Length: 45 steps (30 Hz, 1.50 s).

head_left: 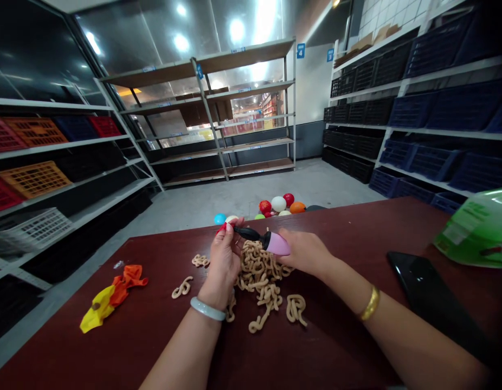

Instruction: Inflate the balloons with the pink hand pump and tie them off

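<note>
My left hand [226, 254] pinches a small red rubbery piece that looks like a balloon neck [223, 228], where the black tip of a tool meets it. The tool is a pink and black hand pump [277, 244], its pink end wrapped by the fingers of my right hand [303, 250]. Its black part [248, 233] stretches across between both hands. Below and behind the hands lies a heap of tan, twisted, noodle-like strands [261, 271]. Loose strands [295, 309] are scattered around it. Limp orange [131, 276] and yellow [98, 309] balloons rest on the left.
Past the far edge of the dark red table [161, 346] are several round coloured balls or balloons [278, 204]. On the right lie a black phone-like slab [425, 287] and a green-and-clear bag or bottle [476, 230]. Shelves with crates [35, 130] line the room.
</note>
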Each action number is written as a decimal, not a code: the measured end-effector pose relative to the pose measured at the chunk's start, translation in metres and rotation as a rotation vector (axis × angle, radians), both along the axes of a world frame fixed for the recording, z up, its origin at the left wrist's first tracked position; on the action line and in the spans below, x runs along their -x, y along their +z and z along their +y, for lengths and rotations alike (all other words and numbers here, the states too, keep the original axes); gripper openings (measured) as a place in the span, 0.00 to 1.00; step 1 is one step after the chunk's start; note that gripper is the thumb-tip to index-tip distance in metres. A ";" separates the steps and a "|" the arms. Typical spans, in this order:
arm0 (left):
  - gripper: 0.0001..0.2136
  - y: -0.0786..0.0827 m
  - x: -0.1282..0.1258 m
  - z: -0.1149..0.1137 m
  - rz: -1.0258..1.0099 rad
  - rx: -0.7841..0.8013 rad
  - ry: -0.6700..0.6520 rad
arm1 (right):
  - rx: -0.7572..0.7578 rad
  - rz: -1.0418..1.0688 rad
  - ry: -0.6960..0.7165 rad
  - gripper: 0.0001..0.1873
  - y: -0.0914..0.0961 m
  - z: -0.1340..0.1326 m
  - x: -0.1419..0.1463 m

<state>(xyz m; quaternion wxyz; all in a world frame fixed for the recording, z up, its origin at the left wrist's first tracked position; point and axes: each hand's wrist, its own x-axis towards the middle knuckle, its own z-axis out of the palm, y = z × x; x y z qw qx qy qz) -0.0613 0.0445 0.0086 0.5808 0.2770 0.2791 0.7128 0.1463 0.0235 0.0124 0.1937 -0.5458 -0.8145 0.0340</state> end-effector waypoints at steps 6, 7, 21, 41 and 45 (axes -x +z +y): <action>0.09 0.004 -0.012 -0.012 0.020 0.023 -0.079 | -0.007 -0.002 -0.011 0.23 0.002 0.000 -0.003; 0.10 0.003 -0.014 -0.013 0.037 0.033 -0.098 | -0.012 -0.009 -0.010 0.22 0.001 0.001 -0.004; 0.22 -0.006 -0.010 -0.005 0.266 -0.069 0.029 | 0.030 -0.001 0.003 0.21 0.006 0.000 -0.001; 0.09 0.018 -0.016 -0.021 0.013 -0.202 -0.262 | 0.220 0.184 0.086 0.25 0.012 -0.010 0.009; 0.09 0.019 -0.018 -0.024 0.032 -0.191 -0.296 | 0.232 0.220 0.104 0.24 0.011 -0.009 0.007</action>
